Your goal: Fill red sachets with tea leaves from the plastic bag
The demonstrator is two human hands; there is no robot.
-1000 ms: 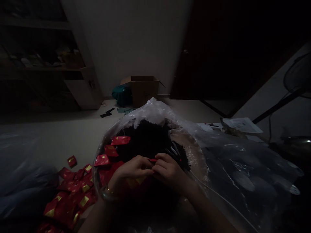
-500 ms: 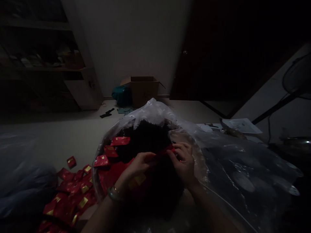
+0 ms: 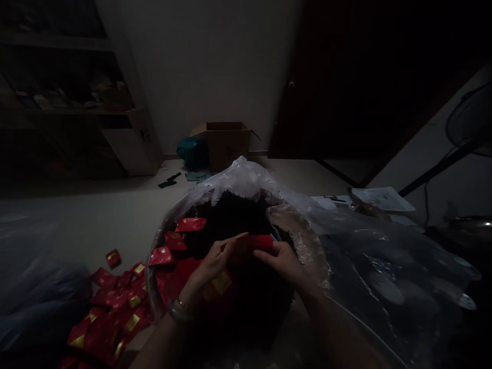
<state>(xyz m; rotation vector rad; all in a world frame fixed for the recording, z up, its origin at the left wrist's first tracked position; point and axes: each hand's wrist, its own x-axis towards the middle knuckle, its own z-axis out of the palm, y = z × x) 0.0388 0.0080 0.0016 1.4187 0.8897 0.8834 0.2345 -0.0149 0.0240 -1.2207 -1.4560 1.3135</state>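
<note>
A small red packet (image 3: 262,241) is between my two hands, above a mound of dark, loose, leaf-like material (image 3: 240,207) in a clear plastic bag (image 3: 246,174). My right hand (image 3: 282,259) grips the packet's right side, thumb in front. At its left end, the fingers of my left hand (image 3: 217,259) are closed on it, partly in shadow. More red packets (image 3: 176,240) lie along the bag's left inner side, and some with gold labels (image 3: 221,282) sit beneath my left wrist. Something thin and pale shows behind my right fingers, too dim to name.
A heap of red packets (image 3: 111,307) lies on the floor at left, beside a bluish plastic-covered bundle (image 3: 42,297). More clear plastic sheeting (image 3: 384,266) spreads to the right. An open cardboard box (image 3: 228,146) stands by the wall, near shelves (image 3: 73,110) and a dark door (image 3: 346,82).
The red packet has turned, and its flat red face now shows more. My right hand has moved slightly left and down; my left fingers have straightened and shifted up a little.
</note>
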